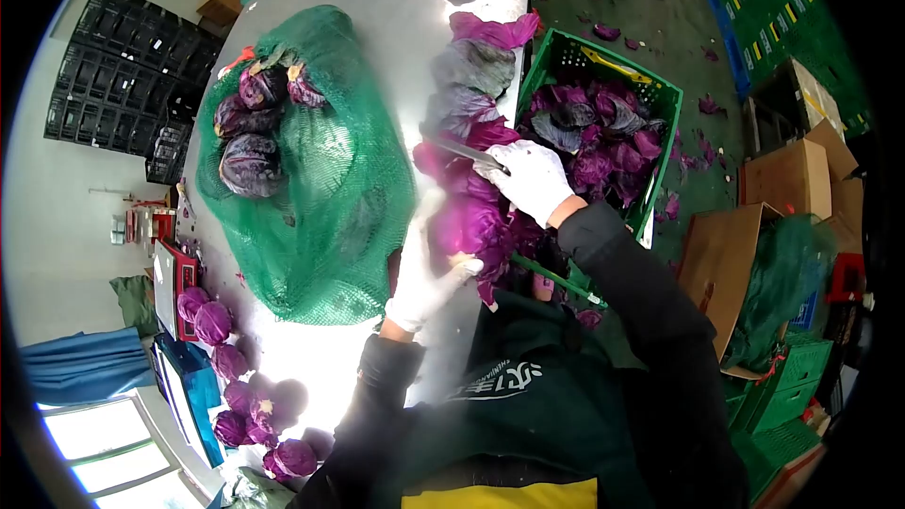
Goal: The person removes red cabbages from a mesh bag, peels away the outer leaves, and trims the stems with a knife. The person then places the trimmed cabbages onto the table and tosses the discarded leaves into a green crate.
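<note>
One knife (pixel 467 151) sat in our right hand (pixel 534 179), its grip closed round the handle; our left hand (pixel 426 275) held a purple cabbage (pixel 474 226) at the desk's (pixel 396 19) edge, mid-dial. We judged this leaf-trimming; another cut called for a steady hold, clear of the steel. Our shiny desk bore a net bag (pixel 349 179) at ten o'clock, loose cabbages (pixel 213 322) at eight; a green crate (pixel 660 92) stood at two, cardboard boxes (pixel 787 181) at three.

Window (pixel 108 448) near left blown out. Table (pixel 316 353) glares white near side, second hot spot far right. Loose cabbages (pixel 213 322) near left cast shadows rightward. Floor (pixel 603 2) at right dimmer. Hazy blur mid-view, over left of held cabbage (pixel 479 226). Fisheye bends straight edges; black vignette at corners.
</note>
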{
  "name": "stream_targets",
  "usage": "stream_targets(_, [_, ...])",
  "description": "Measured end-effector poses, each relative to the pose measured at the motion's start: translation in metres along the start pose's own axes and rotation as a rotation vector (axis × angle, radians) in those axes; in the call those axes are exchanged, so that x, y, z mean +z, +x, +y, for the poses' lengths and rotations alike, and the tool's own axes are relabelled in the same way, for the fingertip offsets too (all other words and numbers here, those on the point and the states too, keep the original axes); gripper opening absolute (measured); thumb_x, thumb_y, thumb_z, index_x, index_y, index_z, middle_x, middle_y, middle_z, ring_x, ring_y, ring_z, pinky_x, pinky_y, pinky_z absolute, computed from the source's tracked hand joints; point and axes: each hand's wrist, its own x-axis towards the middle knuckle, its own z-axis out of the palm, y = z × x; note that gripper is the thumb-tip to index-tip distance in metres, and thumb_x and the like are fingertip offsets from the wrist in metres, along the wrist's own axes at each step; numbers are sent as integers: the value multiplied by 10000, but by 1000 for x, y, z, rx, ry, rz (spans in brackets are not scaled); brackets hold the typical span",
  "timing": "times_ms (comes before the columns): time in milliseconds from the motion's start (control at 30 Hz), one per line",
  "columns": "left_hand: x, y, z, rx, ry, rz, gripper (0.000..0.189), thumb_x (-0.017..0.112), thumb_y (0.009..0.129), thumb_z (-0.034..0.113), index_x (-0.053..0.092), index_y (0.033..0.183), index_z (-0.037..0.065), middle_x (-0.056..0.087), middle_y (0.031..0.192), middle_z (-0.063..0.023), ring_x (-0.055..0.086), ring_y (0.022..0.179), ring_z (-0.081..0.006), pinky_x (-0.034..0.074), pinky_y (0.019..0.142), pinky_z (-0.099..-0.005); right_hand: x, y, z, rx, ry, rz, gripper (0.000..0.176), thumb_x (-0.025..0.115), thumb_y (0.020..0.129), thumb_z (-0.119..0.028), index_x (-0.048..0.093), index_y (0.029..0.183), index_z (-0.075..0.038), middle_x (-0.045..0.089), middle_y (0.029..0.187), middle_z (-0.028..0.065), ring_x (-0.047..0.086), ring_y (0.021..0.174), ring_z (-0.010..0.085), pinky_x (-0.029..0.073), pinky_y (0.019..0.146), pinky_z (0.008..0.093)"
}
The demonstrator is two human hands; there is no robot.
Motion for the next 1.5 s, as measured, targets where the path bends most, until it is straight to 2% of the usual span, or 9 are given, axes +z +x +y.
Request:
stream_targets(200, [-26,-9,-18,-31,-134,-45,968,789,733,32,221,1516,6,272,1556,-144,310,1425,-257,231,1193,-394,-16,-11,-17,-66,224,26,502,579,893,-528,628,1179,-119,691,975,179,651,946,374,512,820,454])
stream_targets(267, [-30,-11,-11,-79,-186,-34,944,788,738,54,234,1501,0,284,1542,-158,303,1426,-252,231,1193,-397,-30,-14,-22,149,344,-312,462,578,900,-494,656,1148,-112,699,987,160,659,925,363,517,828,443])
stream_targets(500, [0,6,25,68,861,56,839,878,685,348,463,1323,-6,544,1251,-208,484,1208,-361,386,1039,-449,-13,-32,-42,-136,119,17,192,571,873,-270,666,884,-104,683,790,122,669,768,333,531,689,460])
stream_targets(633, [-11,-12,21,162,828,16,797,877,670,310,508,1333,67,487,1333,-189,451,1242,-355,368,1081,-457,-12,-19,-14,8,-32,-53,224,555,900,-298,680,848,-119,689,784,123,676,738,329,540,660,454])
stream_targets(967, [-48,-55,-10,-170,100,183,827,792,704,86,399,1429,27,453,1390,-142,448,1308,-258,349,1129,-392,-58,7,66,89,-383,674,355,592,916,-433,639,1049,-107,609,923,127,622,903,332,523,776,439])
stream_targets(1100, [-38,-47,-3,-237,-445,311,787,732,737,34,381,1442,9,453,1404,-127,462,1297,-226,365,1121,-374,-52,-37,-17,54,1100,15,495,809,806,-264,566,1166,-24,635,1126,126,625,964,229,531,875,375])
stream_targets(1367, [-27,-36,2,-99,-433,334,825,755,753,138,349,1460,7,442,1418,-119,443,1316,-242,347,1132,-403,-35,-67,-67,24,550,-139,201,680,886,-216,651,982,-42,686,894,124,681,735,268,557,671,331])
stream_targets(1433, [-25,-35,2,-91,-499,334,845,778,753,195,350,1459,11,443,1417,-117,444,1314,-243,354,1127,-404,-16,-66,-52,-269,400,285,132,656,875,-121,649,973,-34,663,768,106,650,638,214,523,613,319])
stream_targets(1500, [-24,-37,4,-97,-667,341,871,800,752,263,351,1457,17,445,1413,-114,448,1309,-245,362,1121,-405,-24,-49,-14,-61,368,368,150,650,873,-131,657,992,-40,663,793,123,658,681,282,531,636,353])
